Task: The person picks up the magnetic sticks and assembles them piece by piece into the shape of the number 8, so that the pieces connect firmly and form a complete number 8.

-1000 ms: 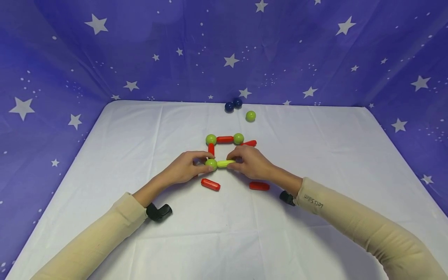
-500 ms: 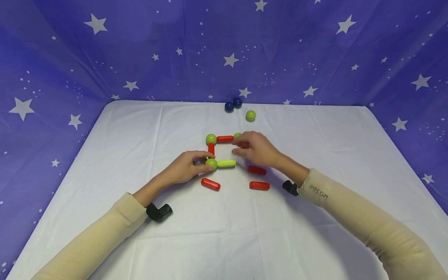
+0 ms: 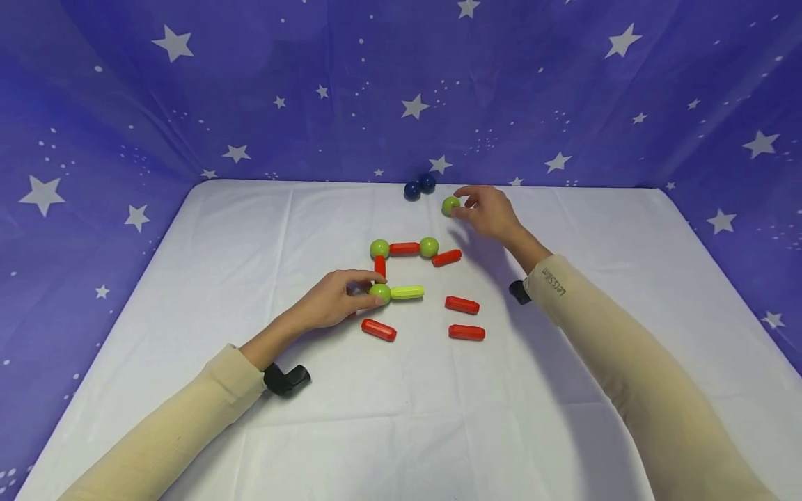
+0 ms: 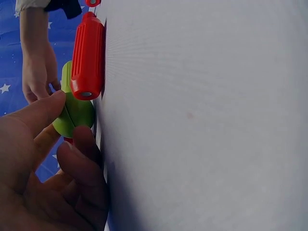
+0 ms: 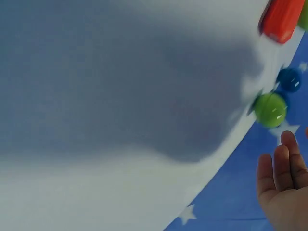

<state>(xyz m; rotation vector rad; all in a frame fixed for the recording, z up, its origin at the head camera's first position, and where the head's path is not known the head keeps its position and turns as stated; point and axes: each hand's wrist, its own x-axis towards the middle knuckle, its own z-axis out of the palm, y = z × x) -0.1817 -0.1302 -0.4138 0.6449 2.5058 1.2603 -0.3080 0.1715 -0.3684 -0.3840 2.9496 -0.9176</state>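
**Left hand pinches near ball, right hand at far ball**

Nearest on the desk (image 3: 376, 431) lie two loose rods, a left red rod (image 3: 379, 330) and a right red rod (image 3: 466, 332), with a third red rod (image 3: 462, 305) just beyond the latter. The left hand (image 3: 328, 300) grasps the green near ball (image 3: 379, 295) between thumb and finger; a yellow rod (image 3: 407, 292) touches its right side. Behind, a red rod (image 3: 380, 266) leads to a corner ball (image 3: 379, 249). Farther off, the right hand's (image 3: 491, 212) thumb and finger flank the green far ball (image 3: 450, 206); I cannot tell whether they grip. Two blue balls (image 3: 411, 191) sit farthest.
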